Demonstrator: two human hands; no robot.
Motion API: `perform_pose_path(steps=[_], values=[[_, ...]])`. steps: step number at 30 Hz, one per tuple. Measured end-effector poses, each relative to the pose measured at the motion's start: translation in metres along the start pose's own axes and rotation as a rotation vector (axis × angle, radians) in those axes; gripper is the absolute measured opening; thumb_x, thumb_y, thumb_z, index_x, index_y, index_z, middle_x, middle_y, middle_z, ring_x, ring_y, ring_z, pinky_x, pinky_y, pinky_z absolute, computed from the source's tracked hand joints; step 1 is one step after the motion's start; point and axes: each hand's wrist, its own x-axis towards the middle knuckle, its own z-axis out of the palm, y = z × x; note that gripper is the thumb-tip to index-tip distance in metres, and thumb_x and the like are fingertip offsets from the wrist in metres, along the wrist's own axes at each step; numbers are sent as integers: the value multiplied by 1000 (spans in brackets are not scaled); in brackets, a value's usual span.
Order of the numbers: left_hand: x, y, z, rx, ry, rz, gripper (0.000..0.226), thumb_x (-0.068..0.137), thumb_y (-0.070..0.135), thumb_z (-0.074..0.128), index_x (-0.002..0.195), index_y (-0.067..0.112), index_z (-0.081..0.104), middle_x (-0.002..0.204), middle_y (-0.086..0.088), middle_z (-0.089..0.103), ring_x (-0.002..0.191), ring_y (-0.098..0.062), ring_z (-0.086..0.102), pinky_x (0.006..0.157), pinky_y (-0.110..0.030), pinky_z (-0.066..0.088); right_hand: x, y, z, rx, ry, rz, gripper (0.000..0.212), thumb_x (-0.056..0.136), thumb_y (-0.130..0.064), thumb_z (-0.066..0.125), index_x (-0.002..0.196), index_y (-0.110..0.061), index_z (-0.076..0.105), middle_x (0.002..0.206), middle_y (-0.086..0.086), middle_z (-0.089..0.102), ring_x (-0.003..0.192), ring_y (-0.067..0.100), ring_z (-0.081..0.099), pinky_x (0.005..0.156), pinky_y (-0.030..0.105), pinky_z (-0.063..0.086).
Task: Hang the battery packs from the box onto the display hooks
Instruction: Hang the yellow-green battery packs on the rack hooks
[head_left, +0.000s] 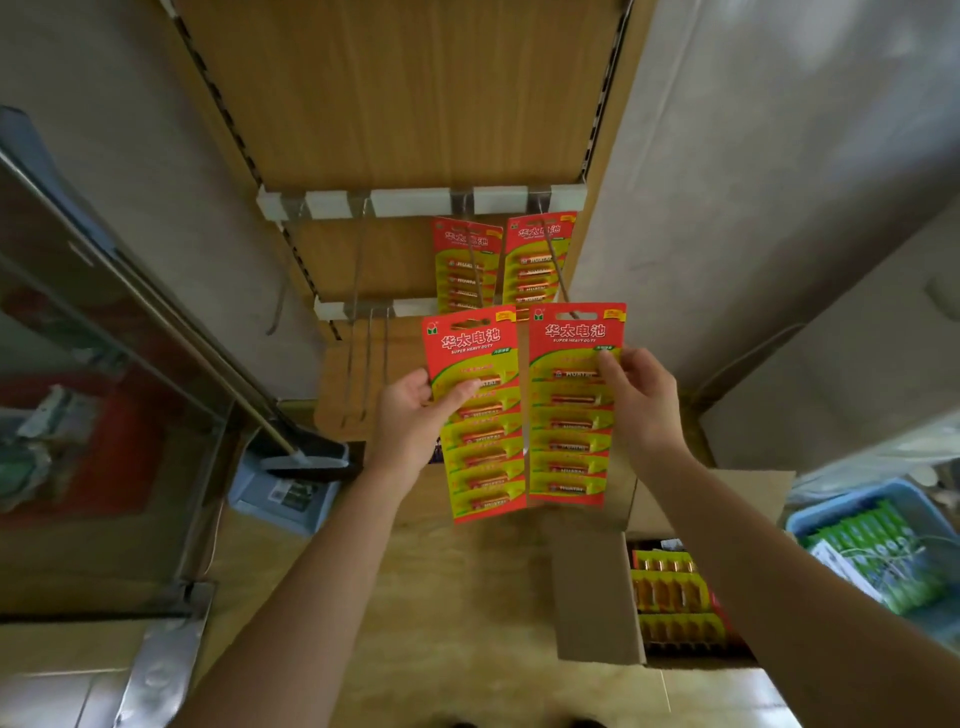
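My left hand (415, 415) grips a red and yellow battery pack (475, 457) by its left edge. My right hand (641, 400) holds a second, matching battery pack (566, 441) by its right edge. Both cards hang upright side by side, close to the tips of two long display hooks (556, 260). Two more battery packs (467, 260) (537, 249) hang further back on those hooks, under a white rail (415, 201). The open cardboard box (592, 597) sits low on the right with several packs (675, 597) inside.
Bare metal hooks (366, 364) stick out left of the hung packs, from a wooden back panel (405, 93). A blue basket (857, 501) of green items stands at the right. A dustpan and broom (296, 478) lean at the left beside a glass cabinet (104, 415).
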Motion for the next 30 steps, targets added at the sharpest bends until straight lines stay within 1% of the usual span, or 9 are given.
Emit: perform_pose_path(steps=[2, 5, 8, 12, 17, 21, 24, 27, 30], values=[[7, 1, 1, -1, -5, 15, 14, 79, 13, 69, 91, 16, 63, 88, 4, 70, 70, 2, 69, 57, -9, 51, 6, 0, 0, -12, -4, 3, 14, 94, -28, 51, 81, -26, 56, 89, -2, 67, 87, 19, 68, 81, 39, 56], [14, 0, 1, 8, -2, 18, 12, 80, 12, 69, 87, 18, 61, 85, 6, 68, 65, 6, 67, 53, -6, 48, 14, 6, 0, -41, -11, 26, 13, 94, -30, 51, 83, -27, 57, 93, 1, 69, 89, 20, 69, 85, 43, 56], [20, -5, 1, 16, -18, 6, 13, 80, 9, 68, 86, 18, 61, 84, 6, 67, 63, 7, 66, 52, -6, 48, 18, 10, 1, -59, -20, 47, 13, 94, -31, 50, 84, -25, 57, 93, 0, 68, 89, 19, 68, 85, 43, 56], [26, -12, 3, 35, -16, -7, 14, 79, 11, 69, 85, 21, 61, 84, 6, 68, 65, 6, 67, 55, -7, 50, 21, 16, 0, -67, -17, 50, 14, 94, -28, 50, 83, -23, 57, 90, -1, 68, 89, 20, 68, 83, 41, 56], [44, -15, 7, 61, -15, -5, 13, 79, 13, 69, 85, 23, 62, 85, 8, 69, 69, 3, 68, 57, -9, 51, 39, 18, -1, -76, -34, 54, 15, 94, -27, 50, 93, -15, 60, 92, 2, 69, 87, 20, 68, 83, 42, 56], [59, -15, 9, 82, -33, 10, 13, 80, 12, 68, 87, 22, 63, 84, 8, 70, 70, 1, 69, 59, -12, 52, 52, 17, 7, -97, -45, 40, 13, 94, -28, 50, 86, -24, 60, 93, 1, 69, 88, 19, 68, 83, 41, 56], [77, -16, 13, 106, -28, 26, 13, 81, 15, 68, 90, 24, 63, 87, 10, 70, 75, 2, 69, 66, -16, 52, 71, 15, 15, -115, -48, 33, 13, 94, -27, 51, 94, -19, 61, 95, 3, 70, 89, 20, 68, 82, 38, 56], [99, -12, 19, 115, -33, 56, 15, 84, 9, 64, 99, 13, 64, 89, 9, 68, 73, 8, 66, 61, -7, 50, 94, 9, 24, -141, -38, 29, 17, 93, -28, 52, 98, -16, 63, 94, 3, 69, 87, 19, 67, 79, 36, 55], [121, -7, 19, 132, -9, 68, 20, 85, 6, 63, 104, 5, 63, 90, 7, 68, 72, 8, 66, 61, -8, 51, 114, 4, 32, -168, -32, 21, 19, 93, -27, 52, 100, -14, 63, 92, 1, 68, 80, 16, 64, 74, 32, 52]])
